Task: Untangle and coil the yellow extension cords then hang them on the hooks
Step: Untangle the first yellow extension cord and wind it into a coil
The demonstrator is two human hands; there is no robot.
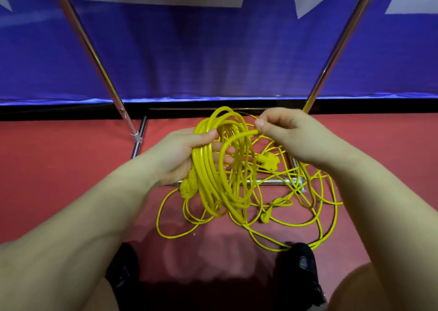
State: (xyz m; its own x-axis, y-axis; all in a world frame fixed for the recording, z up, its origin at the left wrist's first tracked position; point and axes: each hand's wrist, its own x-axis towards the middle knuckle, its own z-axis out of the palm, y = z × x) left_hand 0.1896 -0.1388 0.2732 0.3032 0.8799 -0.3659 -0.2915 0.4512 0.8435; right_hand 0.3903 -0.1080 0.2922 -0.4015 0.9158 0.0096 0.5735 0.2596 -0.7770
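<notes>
While laying each loop at frame centre, keep left hand [182,154] clamped round the coil [220,168], right hand [282,130] fingers pinching the cord [241,136]; feed slack evenly from the tangle [296,206] lower right.

Loose yellow cords [296,206] and chrome rack bar [272,181] below; open red floor [59,168] leftward
</notes>
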